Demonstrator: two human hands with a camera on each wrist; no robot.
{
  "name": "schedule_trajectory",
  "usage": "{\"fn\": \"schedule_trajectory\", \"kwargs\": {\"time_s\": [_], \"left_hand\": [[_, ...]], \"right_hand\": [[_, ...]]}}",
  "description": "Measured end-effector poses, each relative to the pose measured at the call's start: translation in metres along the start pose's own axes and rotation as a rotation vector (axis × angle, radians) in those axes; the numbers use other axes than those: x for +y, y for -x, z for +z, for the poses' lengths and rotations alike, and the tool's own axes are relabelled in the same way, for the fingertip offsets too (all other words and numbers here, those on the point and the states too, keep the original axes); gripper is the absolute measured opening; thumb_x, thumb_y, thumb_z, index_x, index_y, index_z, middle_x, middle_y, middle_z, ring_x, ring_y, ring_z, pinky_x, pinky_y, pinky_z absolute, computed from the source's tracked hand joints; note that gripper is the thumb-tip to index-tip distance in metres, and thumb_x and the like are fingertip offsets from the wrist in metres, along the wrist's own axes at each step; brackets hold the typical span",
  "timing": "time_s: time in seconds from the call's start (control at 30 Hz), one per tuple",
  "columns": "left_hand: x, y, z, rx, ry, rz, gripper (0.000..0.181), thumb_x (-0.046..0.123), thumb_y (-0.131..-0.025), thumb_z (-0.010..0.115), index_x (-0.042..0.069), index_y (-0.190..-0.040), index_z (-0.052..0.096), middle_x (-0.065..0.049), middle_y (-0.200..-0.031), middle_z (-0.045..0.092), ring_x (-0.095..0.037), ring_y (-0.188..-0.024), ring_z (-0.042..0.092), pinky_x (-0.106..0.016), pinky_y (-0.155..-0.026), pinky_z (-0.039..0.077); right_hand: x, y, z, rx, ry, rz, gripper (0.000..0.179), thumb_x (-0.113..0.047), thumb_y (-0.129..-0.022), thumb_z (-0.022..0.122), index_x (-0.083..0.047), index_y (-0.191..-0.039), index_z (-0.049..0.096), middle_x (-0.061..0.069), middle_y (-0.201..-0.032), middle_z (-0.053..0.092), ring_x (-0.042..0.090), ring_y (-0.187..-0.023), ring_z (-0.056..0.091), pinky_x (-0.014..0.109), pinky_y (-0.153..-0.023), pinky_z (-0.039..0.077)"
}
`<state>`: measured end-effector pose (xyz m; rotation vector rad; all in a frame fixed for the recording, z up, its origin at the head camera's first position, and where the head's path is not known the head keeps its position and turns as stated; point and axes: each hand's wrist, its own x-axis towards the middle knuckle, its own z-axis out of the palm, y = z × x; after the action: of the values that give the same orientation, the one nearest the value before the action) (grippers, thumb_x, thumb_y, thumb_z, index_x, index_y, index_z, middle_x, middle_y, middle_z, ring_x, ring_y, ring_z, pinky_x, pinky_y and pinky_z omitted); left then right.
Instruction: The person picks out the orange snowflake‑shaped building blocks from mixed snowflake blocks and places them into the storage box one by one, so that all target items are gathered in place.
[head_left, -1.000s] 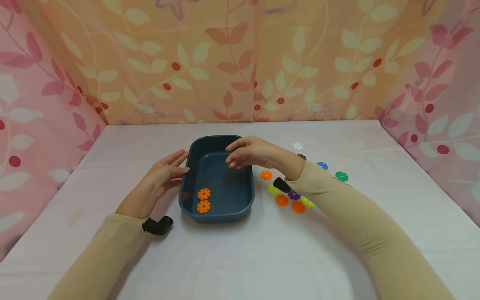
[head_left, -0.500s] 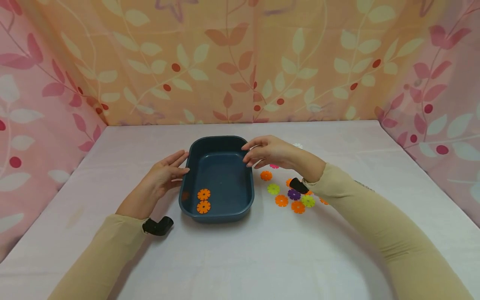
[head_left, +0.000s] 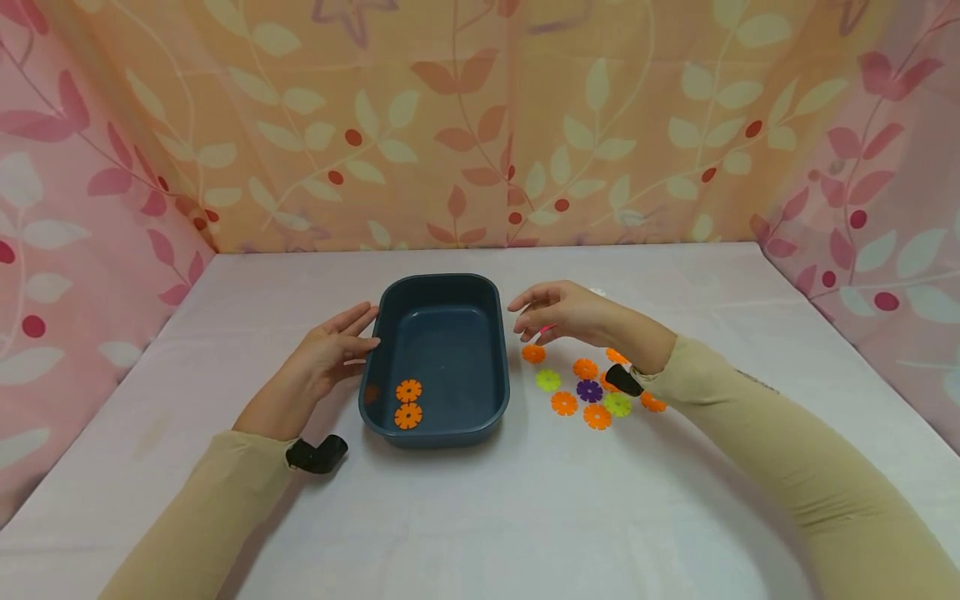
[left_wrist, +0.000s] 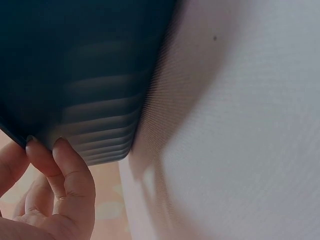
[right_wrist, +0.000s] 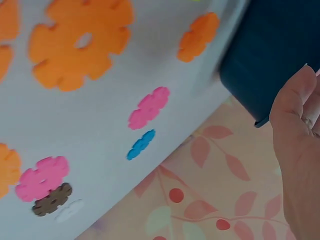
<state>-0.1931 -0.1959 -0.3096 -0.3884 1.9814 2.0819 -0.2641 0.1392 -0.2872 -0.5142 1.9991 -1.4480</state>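
Note:
A dark blue rectangular tub (head_left: pixel 450 433) stands on the table, with two orange notched flower-shaped discs (head_left: pixel 408 415) lying inside near its front left. My left hand (head_left: pixel 322 354) touches the tub's left side, fingertips and thumb at the rim; in the left wrist view its fingers (left_wrist: pixel 72 170) rest against the outer wall. Just right of the tub, my right hand (head_left: pixel 573 312) hovers near the loose discs, fingers loosely bent and nothing visible between them. A pink disc (head_left: pixel 547 329) shows partly beneath it.
Several more notched discs lie right of the tub, among them a purple disc (head_left: pixel 588 391), a yellow-green disc (head_left: pixel 548 380) and an orange disc (head_left: pixel 597 417). A blue disc (right_wrist: pixel 141 144) and a brown disc (right_wrist: pixel 52 199) show in the right wrist view. Patterned cloth (head_left: pixel 480 125) encloses the back and sides.
My right hand has moved right, from over the tub's inside to beyond its right rim. My left hand and the two discs in the tub have stayed put.

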Motion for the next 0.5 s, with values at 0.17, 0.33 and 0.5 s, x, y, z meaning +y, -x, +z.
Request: {"fn": "schedule_trajectory", "kwargs": {"time_s": [0.17,0.33,0.5], "left_hand": [[0.0,0.0,0.0,-0.002,-0.003,-0.002,0.07,-0.001,-0.096,0.055,0.017,-0.156,0.023,0.002,-0.156,0.027,-0.011,-0.077,0.056,-0.033,-0.087,0.041],[0.0,0.0,0.0,0.004,-0.01,0.001,0.07,-0.001,-0.096,0.055,0.017,-0.156,0.024,0.002,-0.156,0.028,-0.012,-0.079,0.056,-0.035,-0.09,0.04],[-0.001,0.0,0.0,0.011,-0.007,0.003,0.069,-0.001,-0.096,0.055,0.017,-0.156,0.024,0.001,-0.156,0.028,-0.012,-0.081,0.056,-0.036,-0.092,0.038]], "right_hand": [[0.008,0.004,-0.004,-0.002,0.016,-0.001,0.034,-0.007,-0.096,0.06,0.007,-0.125,0.053,0.014,-0.101,0.066,0.026,-0.095,0.064,0.047,-0.09,0.049],[0.018,0.004,-0.01,-0.011,0.052,0.005,0.04,-0.008,-0.095,0.061,0.01,-0.129,0.05,0.016,-0.101,0.063,0.027,-0.098,0.06,0.042,-0.089,0.05],[0.03,0.004,-0.02,-0.055,0.116,0.0,0.043,-0.006,-0.093,0.062,0.009,-0.131,0.05,0.011,-0.096,0.06,0.032,-0.097,0.058,0.037,-0.086,0.051]]}}
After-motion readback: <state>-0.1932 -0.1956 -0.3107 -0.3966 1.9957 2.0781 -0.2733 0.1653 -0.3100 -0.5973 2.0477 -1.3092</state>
